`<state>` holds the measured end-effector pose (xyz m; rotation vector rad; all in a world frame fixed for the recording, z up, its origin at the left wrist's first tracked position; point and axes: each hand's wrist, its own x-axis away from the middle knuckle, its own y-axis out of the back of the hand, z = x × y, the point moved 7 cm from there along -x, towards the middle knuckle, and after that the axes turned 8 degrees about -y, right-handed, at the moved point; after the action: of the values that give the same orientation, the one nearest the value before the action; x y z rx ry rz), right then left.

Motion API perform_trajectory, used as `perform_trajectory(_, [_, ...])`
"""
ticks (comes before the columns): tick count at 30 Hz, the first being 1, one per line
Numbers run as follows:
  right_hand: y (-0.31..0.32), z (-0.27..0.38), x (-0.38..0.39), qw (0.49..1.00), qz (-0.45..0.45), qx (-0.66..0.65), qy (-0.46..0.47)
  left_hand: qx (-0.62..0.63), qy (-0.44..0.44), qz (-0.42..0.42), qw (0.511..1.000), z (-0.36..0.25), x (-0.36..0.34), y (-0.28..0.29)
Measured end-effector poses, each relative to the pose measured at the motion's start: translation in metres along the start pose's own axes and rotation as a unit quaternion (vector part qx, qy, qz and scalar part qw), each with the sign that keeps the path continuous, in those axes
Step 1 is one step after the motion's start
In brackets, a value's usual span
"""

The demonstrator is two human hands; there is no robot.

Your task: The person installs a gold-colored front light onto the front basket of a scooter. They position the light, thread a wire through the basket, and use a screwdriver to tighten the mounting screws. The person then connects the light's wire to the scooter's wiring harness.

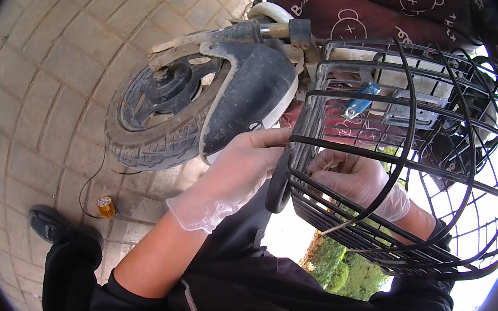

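A black wire basket (408, 121) lies sideways in front of me, fixed to the front of a scooter. My left hand (247, 158), in a thin clear glove, is at the outside of the basket's bottom. Its fingers are bent together against the bottom edge, and their tips are partly hidden. Inside the basket is my right hand (353, 177), gloved the same way, with thumb and fingers curled in a pinch close to the bottom mesh. Whatever either hand grips is too small or hidden to make out. A blue-handled tool (363, 101) shows among the basket wires.
The scooter's dusty front wheel (160, 107) and dark fender (249, 89) are left of the basket. A gold-coloured round lamp (106, 207) on a black cable rests on the brick paving (29, 114), near a black shoe (47, 223). A dark red printed cover (373, 14) hangs at the top.
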<state>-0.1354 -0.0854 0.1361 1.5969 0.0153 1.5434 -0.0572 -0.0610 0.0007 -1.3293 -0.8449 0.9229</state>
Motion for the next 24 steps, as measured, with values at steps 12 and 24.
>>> perform_trajectory(12, [-0.0013,0.0048,-0.0054,0.998,0.043,-0.050,-0.003,0.016,0.015,-0.002,1.000,-0.0022,-0.0038,0.0005])
perform_trajectory(24, [0.0027,-0.0005,-0.0036,0.999,0.045,-0.006,0.010,-0.023,0.046,-0.023,0.998,-0.0061,0.0029,-0.0023])
